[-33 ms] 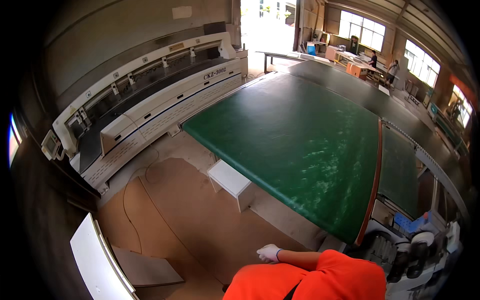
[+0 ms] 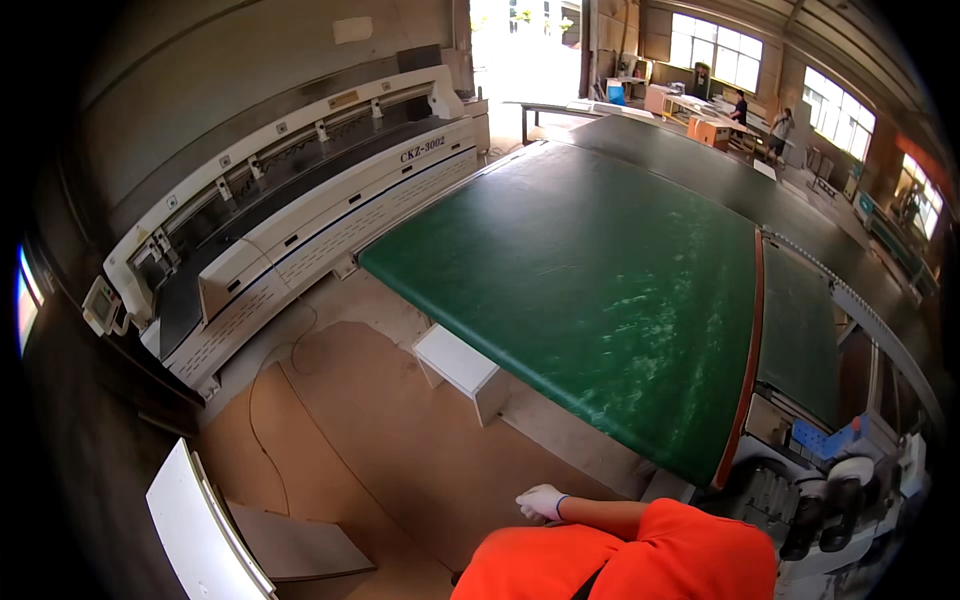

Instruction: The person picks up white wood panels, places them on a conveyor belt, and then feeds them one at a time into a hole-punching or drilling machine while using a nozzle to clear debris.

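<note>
My right hand (image 2: 541, 503), in a white glove with a blue cuff edge, is held in front of my body at the lower middle of the view. Its fingers are curled in, and no object shows in them. The bare forearm comes out of an orange sleeve (image 2: 700, 535). My left hand does not show. Beyond my right hand lies the near edge of a wide green conveyor belt (image 2: 570, 270). A small white bench-like box (image 2: 460, 358) stands on the floor beside that edge.
A long white machine (image 2: 330, 215) with a control panel (image 2: 102, 303) runs along the left wall. White panels (image 2: 205, 520) lean at lower left. A cable (image 2: 262, 440) crosses brown floor sheeting (image 2: 400, 440). Motors (image 2: 835, 500) sit at right. Several people work far off.
The view has shifted very slightly. My right hand stays in nearly the same place with its fingers still curled.
</note>
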Demonstrator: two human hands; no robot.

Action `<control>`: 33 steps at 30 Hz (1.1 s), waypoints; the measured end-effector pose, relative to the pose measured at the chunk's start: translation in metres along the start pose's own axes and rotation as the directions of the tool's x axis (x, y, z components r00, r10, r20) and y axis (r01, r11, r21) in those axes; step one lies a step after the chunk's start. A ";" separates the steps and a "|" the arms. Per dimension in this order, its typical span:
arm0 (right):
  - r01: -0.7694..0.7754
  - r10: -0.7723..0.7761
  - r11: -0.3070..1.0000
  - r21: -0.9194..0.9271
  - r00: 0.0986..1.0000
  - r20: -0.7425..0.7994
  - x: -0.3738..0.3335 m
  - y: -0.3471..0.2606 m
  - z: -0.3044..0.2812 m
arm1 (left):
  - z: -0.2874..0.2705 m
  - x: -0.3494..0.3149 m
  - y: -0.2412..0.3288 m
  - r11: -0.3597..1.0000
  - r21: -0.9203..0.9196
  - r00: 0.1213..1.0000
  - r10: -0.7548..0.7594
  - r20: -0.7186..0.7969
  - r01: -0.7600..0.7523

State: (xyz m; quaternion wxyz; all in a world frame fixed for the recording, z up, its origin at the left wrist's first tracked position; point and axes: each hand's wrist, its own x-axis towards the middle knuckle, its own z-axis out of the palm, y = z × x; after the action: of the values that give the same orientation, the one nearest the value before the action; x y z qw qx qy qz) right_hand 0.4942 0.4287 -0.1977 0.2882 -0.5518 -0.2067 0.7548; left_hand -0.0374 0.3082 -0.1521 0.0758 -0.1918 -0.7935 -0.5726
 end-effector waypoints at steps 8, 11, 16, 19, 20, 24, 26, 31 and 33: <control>0.450 -0.464 0.885 -0.120 0.831 -0.308 -0.113 -0.095 -0.092 | 0.164 -0.261 -0.035 0.945 0.323 0.325 -0.292 0.900 -0.045; 0.591 -0.740 0.666 -0.456 0.445 -0.504 -0.158 -0.114 -0.153 | 0.238 -0.284 0.017 0.943 0.283 0.023 -0.291 0.956 0.175; 0.739 -0.505 0.637 -0.217 0.187 -0.843 -0.194 -0.084 -0.223 | 0.330 -0.299 0.104 0.996 0.064 -0.048 -0.067 0.997 -0.062; 0.713 -0.355 0.627 -0.315 -0.099 -0.930 -0.217 -0.050 -0.241 | 0.341 -0.346 0.165 0.876 -0.263 -0.004 0.285 0.958 -0.404; 0.637 -0.340 0.676 -0.371 -0.177 -0.924 -0.224 -0.037 -0.243 | 0.330 -0.366 0.208 0.773 -0.353 0.007 0.419 0.908 -0.527; 0.052 -0.626 0.665 -0.745 -0.504 -0.595 -0.225 -0.028 -0.234 | 0.328 -0.413 0.315 0.496 -0.741 -0.141 0.780 0.609 -0.453; 0.019 -0.636 0.695 -0.719 -0.448 -0.628 -0.220 -0.041 -0.223 | 0.340 -0.426 0.346 0.362 -0.839 -0.213 0.855 0.473 -0.407; -0.331 -0.750 0.653 -0.681 -0.404 -0.523 -0.200 -0.054 -0.235 | 0.365 -0.459 0.382 0.120 -0.942 -0.438 0.862 0.255 -0.313; -0.334 -0.717 0.692 -0.640 -0.419 -0.557 -0.191 -0.058 -0.236 | 0.374 -0.464 0.389 0.059 -0.964 -0.475 0.861 0.180 -0.259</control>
State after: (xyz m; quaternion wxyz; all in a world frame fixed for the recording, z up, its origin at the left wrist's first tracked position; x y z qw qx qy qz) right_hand 0.7743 0.3445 -0.0970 0.2816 -0.8983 -0.2220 -0.2538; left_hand 0.5761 0.6633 -0.0918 -0.1123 -0.9392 -0.1231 -0.3002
